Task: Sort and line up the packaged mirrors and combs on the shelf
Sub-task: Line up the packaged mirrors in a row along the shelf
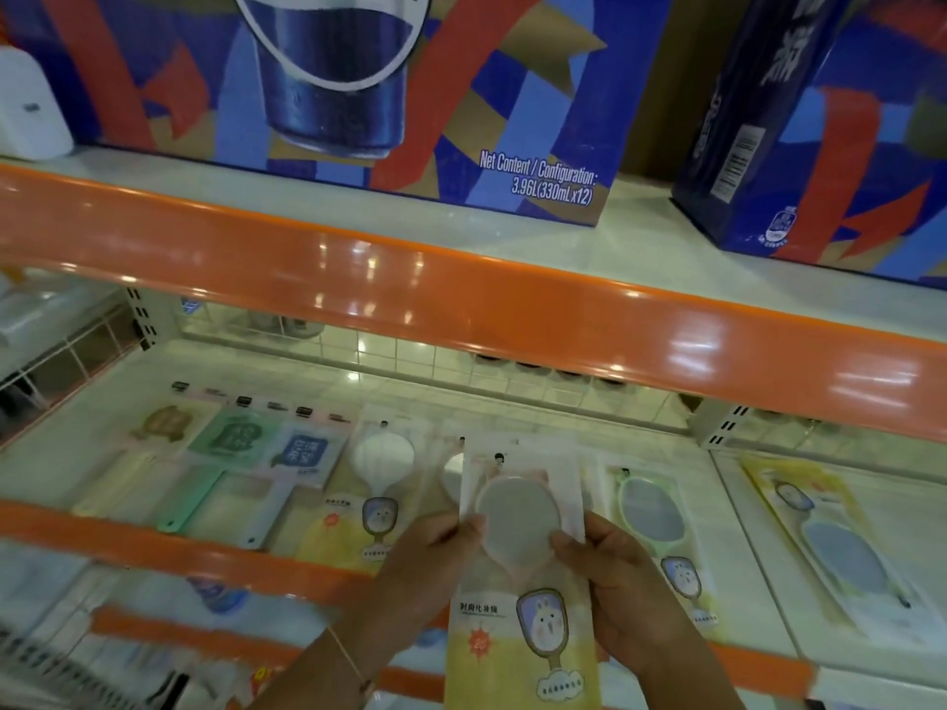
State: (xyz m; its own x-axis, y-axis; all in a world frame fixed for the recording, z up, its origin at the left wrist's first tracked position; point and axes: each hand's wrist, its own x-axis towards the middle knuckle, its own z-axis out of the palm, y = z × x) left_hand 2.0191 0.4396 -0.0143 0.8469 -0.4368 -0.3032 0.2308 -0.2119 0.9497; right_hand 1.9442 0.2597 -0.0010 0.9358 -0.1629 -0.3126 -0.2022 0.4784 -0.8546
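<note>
Pinching glossy plastic-sleeved round mirror pack [517, 545]; both hands [517, 561].

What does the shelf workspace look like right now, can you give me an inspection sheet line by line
Surface: pale shelf with an orange front rail.
Job's things: held mirror pack above the row; white mirror pack, green mirror pack, yellow mirror pack and three comb packs lying flat.
Clutter: nothing seen.
Grippers: left hand and right hand each grip one side of the held pack.
Cables: nothing seen.
Surroundings: drink cartons on the upper shelf; wire grid behind.
</note>
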